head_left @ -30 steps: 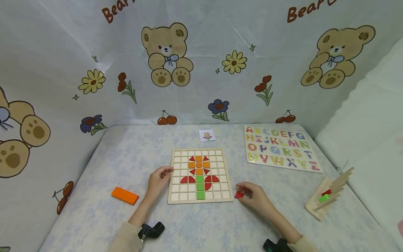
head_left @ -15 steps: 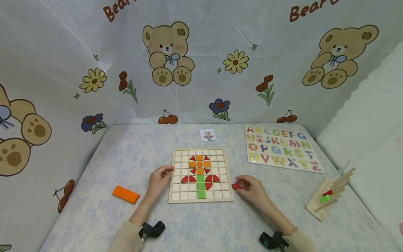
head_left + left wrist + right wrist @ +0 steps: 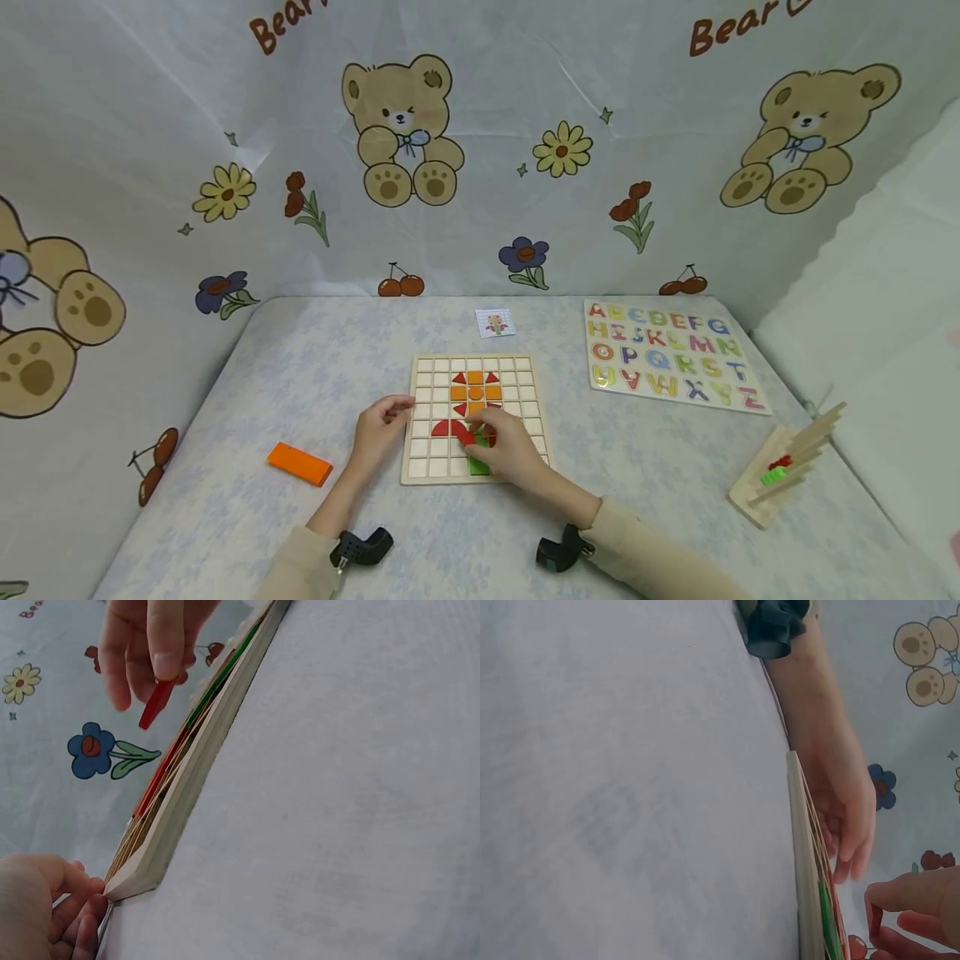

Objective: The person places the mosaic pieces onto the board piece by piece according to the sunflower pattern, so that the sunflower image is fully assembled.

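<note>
A wooden grid board (image 3: 420, 468) lies flat in mid-table, with orange, red and green flat pieces in its squares forming a flower. My left hand (image 3: 381, 432) holds the board's left edge between thumb and fingertips. Over the board's lower middle, my right hand (image 3: 508, 446) pinches a small red flat piece (image 3: 467, 437) with thumb and index finger. From the left wrist view, this red piece (image 3: 156, 705) is tilted and raised above the pieces on the board. The right hand hides the green squares and part of the red shapes on the right.
A small pattern card (image 3: 495, 323) with a flower picture lies behind the board. At the right is an alphabet puzzle board (image 3: 678, 397), and nearer stands a wooden peg stand (image 3: 750, 500) with red and green beads. An orange block (image 3: 300, 463) lies left of the left hand.
Carrying the red piece, my right hand has moved left from beside the board's right edge to over its lower middle. The left hand has stayed at the left edge.
</note>
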A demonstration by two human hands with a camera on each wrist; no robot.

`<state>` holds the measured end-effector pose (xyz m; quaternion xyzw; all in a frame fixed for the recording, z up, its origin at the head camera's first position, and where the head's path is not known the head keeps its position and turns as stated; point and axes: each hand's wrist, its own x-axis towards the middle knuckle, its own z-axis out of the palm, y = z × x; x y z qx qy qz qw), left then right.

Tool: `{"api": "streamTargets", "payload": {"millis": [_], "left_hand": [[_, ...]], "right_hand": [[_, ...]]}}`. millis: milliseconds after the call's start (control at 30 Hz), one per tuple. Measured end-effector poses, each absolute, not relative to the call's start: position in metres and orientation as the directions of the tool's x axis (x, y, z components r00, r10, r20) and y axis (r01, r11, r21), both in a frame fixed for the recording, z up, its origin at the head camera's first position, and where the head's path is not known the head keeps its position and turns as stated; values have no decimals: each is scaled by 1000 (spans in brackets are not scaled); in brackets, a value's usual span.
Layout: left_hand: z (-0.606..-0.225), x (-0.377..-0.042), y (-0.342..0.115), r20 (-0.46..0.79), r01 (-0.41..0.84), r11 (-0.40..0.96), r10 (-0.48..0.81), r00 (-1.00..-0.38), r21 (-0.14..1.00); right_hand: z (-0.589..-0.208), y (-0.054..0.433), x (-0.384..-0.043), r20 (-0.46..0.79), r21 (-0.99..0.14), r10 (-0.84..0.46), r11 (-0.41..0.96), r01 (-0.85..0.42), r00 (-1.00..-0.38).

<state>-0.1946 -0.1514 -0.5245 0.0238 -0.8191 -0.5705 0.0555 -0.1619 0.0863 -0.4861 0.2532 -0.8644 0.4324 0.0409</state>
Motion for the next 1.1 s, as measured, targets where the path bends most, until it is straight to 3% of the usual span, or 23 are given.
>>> {"api": "streamTargets", "payload": {"millis": [267, 567, 1100], "left_hand": [[-525, -195, -148, 71, 33, 356, -95, -993, 934], [-525, -196, -150, 88, 47, 368, -96, -991, 929], [-526, -195, -151, 85, 38, 374, -108, -991, 927]], "right_hand": [[-494, 74, -164, 234, -695, -416, 560, -450, -879], [-502, 76, -171, 299, -709, -443, 490, -507, -845], [-503, 73, -169, 340, -662, -475, 493, -565, -812]]}}
